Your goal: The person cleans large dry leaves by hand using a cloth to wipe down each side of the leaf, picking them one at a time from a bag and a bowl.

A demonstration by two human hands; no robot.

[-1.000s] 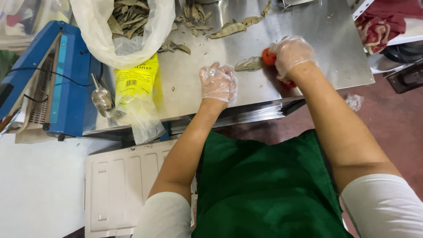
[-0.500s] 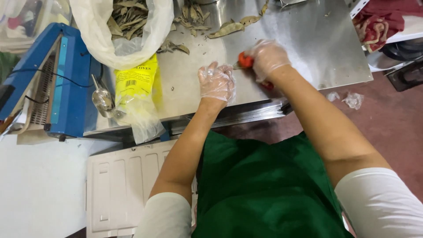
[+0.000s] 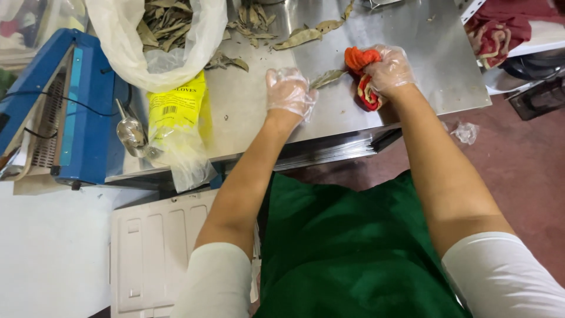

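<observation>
My right hand (image 3: pixel 389 69), in a clear plastic glove, grips a bunched red-orange cloth (image 3: pixel 364 82) pressed on the steel table (image 3: pixel 424 65). My left hand (image 3: pixel 288 91), also gloved, rests on the table with its fingers on the stem end of a long dried leaf (image 3: pixel 327 78) that lies between both hands. The cloth touches the far end of that leaf.
A clear bag of dried leaves (image 3: pixel 159 35) stands at the table's back left, loose leaves (image 3: pixel 303 36) beside it. A yellow glove packet (image 3: pixel 178 112), a metal scoop (image 3: pixel 130 132) and a blue sealing machine (image 3: pixel 65 106) lie left. A white panel (image 3: pixel 153 247) lies on the floor.
My right hand with the cloth has slid left along the table toward the leaf, then back a little. My left hand has stayed on the leaf.
</observation>
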